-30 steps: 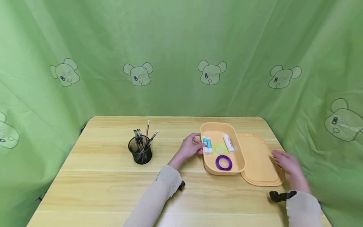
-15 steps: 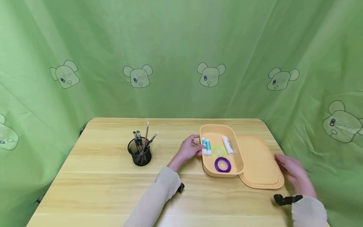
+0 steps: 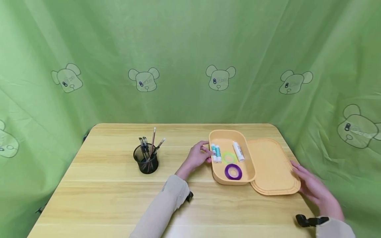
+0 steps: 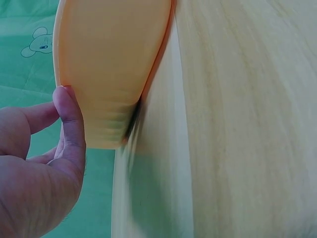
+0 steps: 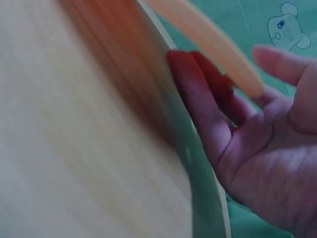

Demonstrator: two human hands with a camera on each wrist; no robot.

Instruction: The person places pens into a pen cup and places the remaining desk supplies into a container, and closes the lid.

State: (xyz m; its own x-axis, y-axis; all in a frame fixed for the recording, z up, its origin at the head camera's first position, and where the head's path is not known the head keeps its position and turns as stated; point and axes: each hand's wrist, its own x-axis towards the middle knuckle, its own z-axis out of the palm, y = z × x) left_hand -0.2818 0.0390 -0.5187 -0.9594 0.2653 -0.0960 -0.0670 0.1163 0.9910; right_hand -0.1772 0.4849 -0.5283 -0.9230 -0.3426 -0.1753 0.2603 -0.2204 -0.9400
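My left hand (image 3: pixel 197 155) holds the left rim of an orange plastic box (image 3: pixel 252 168); the left wrist view has a fingertip (image 4: pixel 67 101) on the box's edge. Inside lie two teal-and-white glue sticks (image 3: pixel 218 153), a larger white tube (image 3: pixel 238 152), a yellow-green ring (image 3: pixel 224 158) and a purple ring-shaped roll (image 3: pixel 227 172). To the right, the flat orange lid (image 3: pixel 272 165) has its right edge in my right hand (image 3: pixel 318 191). In the right wrist view the lid's edge (image 5: pixel 223 49) is raised off the table, with fingers beneath it and the thumb above, apart from it.
A black mesh pen cup (image 3: pixel 148 165) with pens and pencils stands left of the box on the wooden table (image 3: pixel 104 191). Green curtains (image 3: pixel 184 39) surround the table at the back and sides.
My right hand has moved right and toward me, taking hold of the lid's edge. The lid's right side has risen and shifted slightly right. My left hand stays at the box.
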